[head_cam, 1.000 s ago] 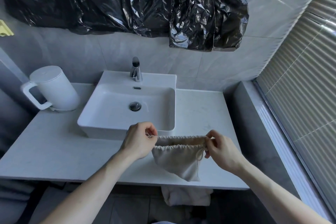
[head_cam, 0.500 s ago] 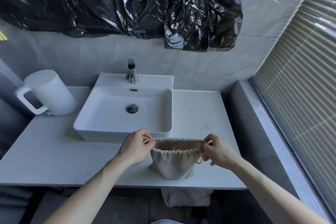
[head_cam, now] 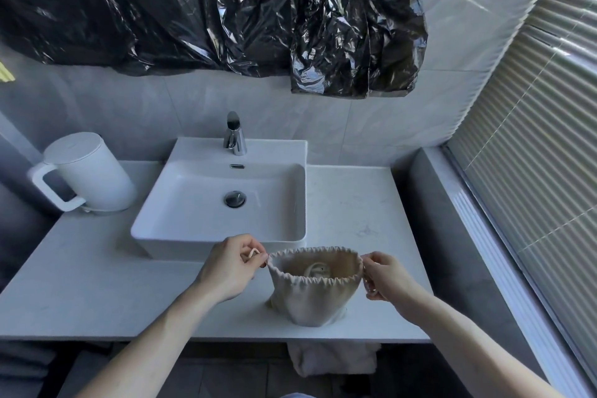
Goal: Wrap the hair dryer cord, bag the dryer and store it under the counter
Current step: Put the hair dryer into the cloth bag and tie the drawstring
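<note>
- Cloth bag (head_cam: 315, 297) sat on the counter (head_cam: 97, 294), mouth wide open.
- Left hand (head_cam: 227, 265) pinched its drawstring (head_cam: 253, 252); right hand (head_cam: 386, 278) pinched the opposite rim.

The drawstring bag (head_cam: 315, 296) stands on the counter (head_cam: 80, 294) near its front edge, just before the sink basin (head_cam: 223, 203). My left hand (head_cam: 227, 263) pinches the bag's left rim, my right hand (head_cam: 386, 275) its right rim — the mouth lies between them. The faucet (head_cam: 235, 136) sits behind the basin; the kettle (head_cam: 85, 173) stands to its left. Plastic sheeting (head_cam: 226, 6) hangs on the wall above — window blinds (head_cam: 542, 145) lie to the right. A towel (head_cam: 332, 360) hangs under the counter below the bag.
</note>
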Tool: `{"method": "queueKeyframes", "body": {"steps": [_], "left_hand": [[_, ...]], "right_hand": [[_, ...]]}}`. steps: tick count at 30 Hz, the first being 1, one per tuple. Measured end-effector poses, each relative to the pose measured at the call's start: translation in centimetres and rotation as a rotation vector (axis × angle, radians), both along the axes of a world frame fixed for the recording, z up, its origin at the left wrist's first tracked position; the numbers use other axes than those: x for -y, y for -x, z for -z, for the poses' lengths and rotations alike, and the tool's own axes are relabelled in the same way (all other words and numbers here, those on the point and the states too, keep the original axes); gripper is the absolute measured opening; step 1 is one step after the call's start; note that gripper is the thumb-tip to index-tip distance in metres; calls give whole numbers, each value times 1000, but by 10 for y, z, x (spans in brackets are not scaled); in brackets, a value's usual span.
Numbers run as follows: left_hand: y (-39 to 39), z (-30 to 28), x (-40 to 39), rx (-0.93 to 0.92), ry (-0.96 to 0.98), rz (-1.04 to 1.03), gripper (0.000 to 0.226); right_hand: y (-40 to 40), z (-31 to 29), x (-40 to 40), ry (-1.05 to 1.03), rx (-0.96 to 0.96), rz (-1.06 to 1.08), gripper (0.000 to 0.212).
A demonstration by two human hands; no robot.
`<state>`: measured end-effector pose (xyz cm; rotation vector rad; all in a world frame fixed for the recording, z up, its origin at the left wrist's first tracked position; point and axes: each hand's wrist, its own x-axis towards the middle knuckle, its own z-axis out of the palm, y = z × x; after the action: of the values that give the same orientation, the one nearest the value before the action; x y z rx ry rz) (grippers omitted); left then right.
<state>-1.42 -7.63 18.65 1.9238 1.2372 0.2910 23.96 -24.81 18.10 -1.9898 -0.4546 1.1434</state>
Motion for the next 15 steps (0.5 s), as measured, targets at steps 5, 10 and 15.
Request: {"method": "queueKeyframes", "body": {"steps": [5, 10, 15], "left_hand": [[-2, -3, -6, 51, -7, -90, 31], [-6, -1, -8, 297, 296, -71, 31], [-15, -10, -5, 460, 593, -86, 27]], "right_hand": [[-3, 1, 2, -88, 25, 62, 31], [-6, -6, 5, -134, 21, 9, 12], [-10, -5, 8, -82, 71, -20, 21]]}}
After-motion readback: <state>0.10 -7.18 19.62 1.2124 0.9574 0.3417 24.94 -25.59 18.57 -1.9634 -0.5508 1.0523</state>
